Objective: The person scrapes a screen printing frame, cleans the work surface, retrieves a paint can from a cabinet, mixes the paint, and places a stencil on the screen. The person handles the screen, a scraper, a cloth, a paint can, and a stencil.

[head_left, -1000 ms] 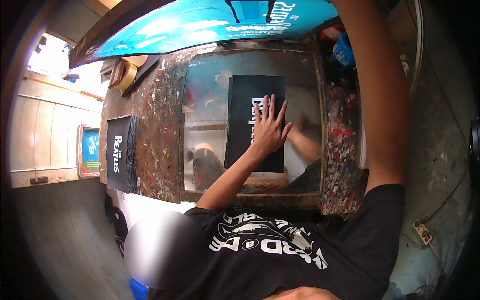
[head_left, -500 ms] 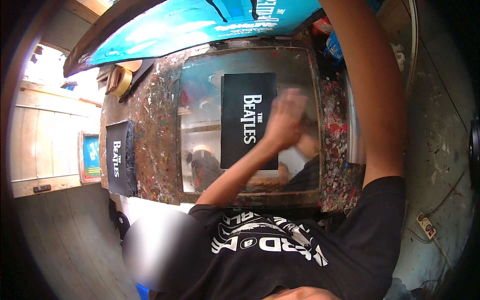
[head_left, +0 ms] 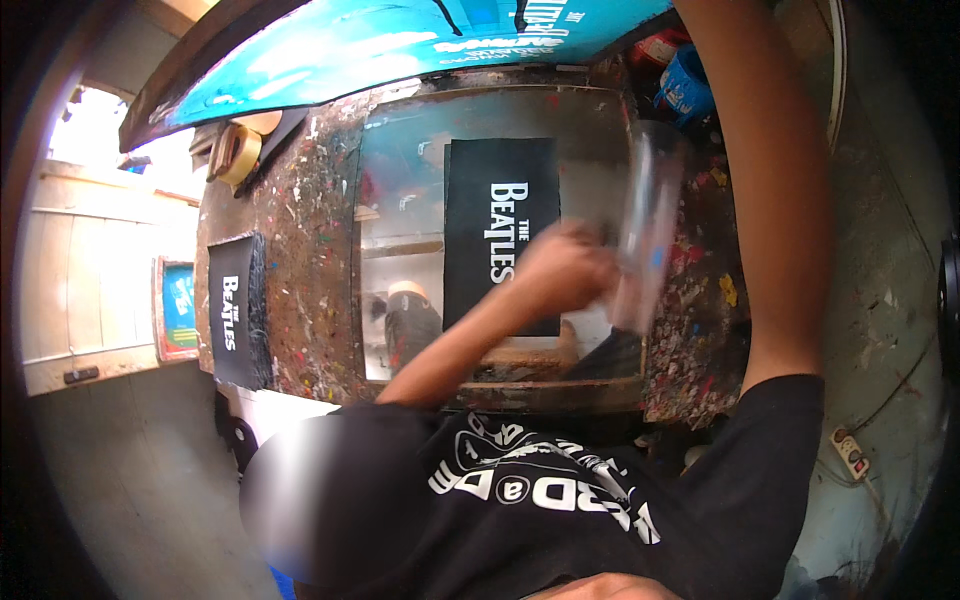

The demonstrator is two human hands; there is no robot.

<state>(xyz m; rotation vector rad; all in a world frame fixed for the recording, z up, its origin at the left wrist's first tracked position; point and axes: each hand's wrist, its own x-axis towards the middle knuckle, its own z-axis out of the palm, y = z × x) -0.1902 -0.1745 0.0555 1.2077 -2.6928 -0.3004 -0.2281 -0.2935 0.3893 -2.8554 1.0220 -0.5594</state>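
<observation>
My left hand reaches across a glass panel and is closed on a long greyish squeegee, smeared by motion. Partly beneath my forearm lies a black sheet with white lettering, flat on the glass. My right arm stretches up past the top right edge; its hand is out of the picture. Above the glass a blue printing screen in a dark frame stands tilted up, its right end near my right arm.
On the paint-spattered table a stack of black lettered sheets sits at the left, with tape rolls behind it. A blue container stands at the far right. A power strip lies at the lower right.
My left hand, flat over the sheet's right edge before, has closed on the squeegee and drawn it left from the table's right side. The screen has shifted slightly.
</observation>
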